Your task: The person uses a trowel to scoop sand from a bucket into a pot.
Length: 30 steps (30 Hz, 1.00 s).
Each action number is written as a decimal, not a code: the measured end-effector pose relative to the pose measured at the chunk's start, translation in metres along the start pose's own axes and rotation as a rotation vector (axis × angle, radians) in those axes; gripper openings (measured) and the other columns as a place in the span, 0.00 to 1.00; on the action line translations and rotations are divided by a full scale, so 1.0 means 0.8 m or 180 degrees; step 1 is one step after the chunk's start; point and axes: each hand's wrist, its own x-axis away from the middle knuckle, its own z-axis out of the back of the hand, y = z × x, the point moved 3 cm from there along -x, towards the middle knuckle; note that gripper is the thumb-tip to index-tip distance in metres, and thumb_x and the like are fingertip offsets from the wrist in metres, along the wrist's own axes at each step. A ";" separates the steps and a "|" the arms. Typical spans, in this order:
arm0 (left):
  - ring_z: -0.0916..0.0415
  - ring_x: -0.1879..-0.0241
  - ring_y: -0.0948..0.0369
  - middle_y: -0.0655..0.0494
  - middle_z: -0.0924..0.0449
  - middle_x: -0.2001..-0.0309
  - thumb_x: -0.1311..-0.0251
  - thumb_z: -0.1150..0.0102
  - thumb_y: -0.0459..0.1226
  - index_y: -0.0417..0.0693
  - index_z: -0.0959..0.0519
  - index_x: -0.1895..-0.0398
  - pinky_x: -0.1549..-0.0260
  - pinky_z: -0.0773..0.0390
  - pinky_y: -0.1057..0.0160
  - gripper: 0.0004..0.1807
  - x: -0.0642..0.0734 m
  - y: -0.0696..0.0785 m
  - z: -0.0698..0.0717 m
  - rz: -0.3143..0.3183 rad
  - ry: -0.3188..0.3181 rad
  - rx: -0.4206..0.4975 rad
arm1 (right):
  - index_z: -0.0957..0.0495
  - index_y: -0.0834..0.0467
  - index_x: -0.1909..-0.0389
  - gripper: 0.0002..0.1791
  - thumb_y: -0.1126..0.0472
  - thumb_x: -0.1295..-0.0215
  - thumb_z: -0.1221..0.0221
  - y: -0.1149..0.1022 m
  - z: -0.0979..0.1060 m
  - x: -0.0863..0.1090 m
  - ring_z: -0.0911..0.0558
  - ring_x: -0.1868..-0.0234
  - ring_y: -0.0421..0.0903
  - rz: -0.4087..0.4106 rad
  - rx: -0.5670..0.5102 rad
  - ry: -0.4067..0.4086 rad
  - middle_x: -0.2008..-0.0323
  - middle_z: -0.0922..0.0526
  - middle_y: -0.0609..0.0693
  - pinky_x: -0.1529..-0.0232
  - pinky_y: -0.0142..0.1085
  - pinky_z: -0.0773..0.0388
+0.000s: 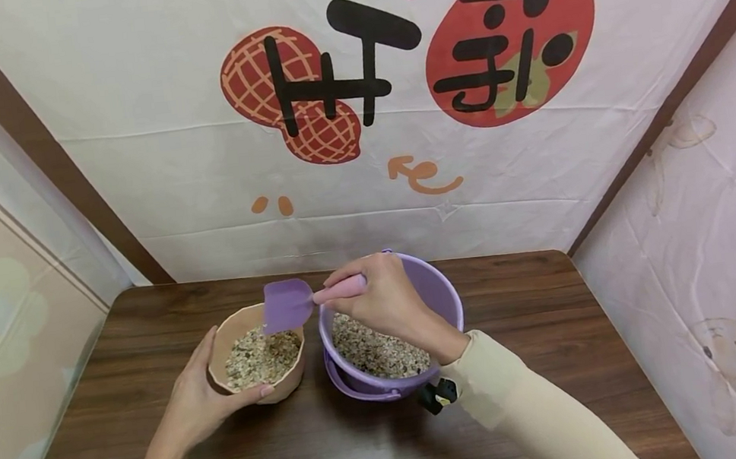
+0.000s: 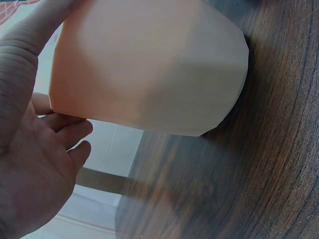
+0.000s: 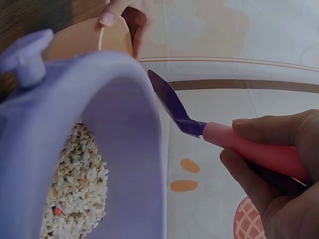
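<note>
A printed white sheet [image 1: 182, 176] forms the backdrop, a brown desk [image 1: 529, 309] in front of it. Head view: the bowl [image 1: 293, 380] sits left on the desk, gravel [image 1: 256, 362] inside, and the left hand [image 1: 198, 402] has it, fingers round the left side, thumb at the near rim. Just right, the bucket [image 1: 440, 289], gravel in there too! Above it the right hand [image 1: 383, 296] grips the shovel [image 1: 289, 306], blade out left over the bowl's far right rim. Left wrist view: fingers bent against the bowl's wall. Right wrist view: thumb and fingers closed on the pink handle, purple blade tilted.
</note>
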 end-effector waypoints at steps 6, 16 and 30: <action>0.47 0.29 0.29 0.29 0.52 0.23 0.59 0.18 0.56 0.43 0.63 0.17 0.39 0.39 0.27 0.76 0.000 0.000 0.000 0.0004 -0.0005 0.0025 | 0.09 0.56 0.65 0.09 0.67 0.48 0.25 -0.001 -0.004 0.003 0.17 0.70 0.33 0.0105 0.0025 -0.0026 0.69 0.10 0.44 0.73 0.28 0.22; 0.49 0.29 0.29 0.29 0.53 0.23 0.59 0.18 0.58 0.43 0.63 0.17 0.39 0.41 0.26 0.77 -0.002 0.001 0.002 -0.0023 0.0006 0.0058 | 0.09 0.56 0.65 0.08 0.66 0.48 0.24 -0.001 -0.002 0.004 0.17 0.70 0.32 0.0179 0.0008 -0.0006 0.70 0.10 0.42 0.72 0.29 0.21; 0.48 0.29 0.29 0.29 0.52 0.23 0.60 0.17 0.57 0.41 0.61 0.18 0.39 0.40 0.26 0.76 0.000 0.000 0.001 -0.0097 0.0075 0.0071 | 0.08 0.50 0.67 0.11 0.59 0.53 0.19 0.021 0.029 0.034 0.15 0.62 0.35 -0.0220 -0.0164 0.0368 0.71 0.12 0.36 0.59 0.33 0.18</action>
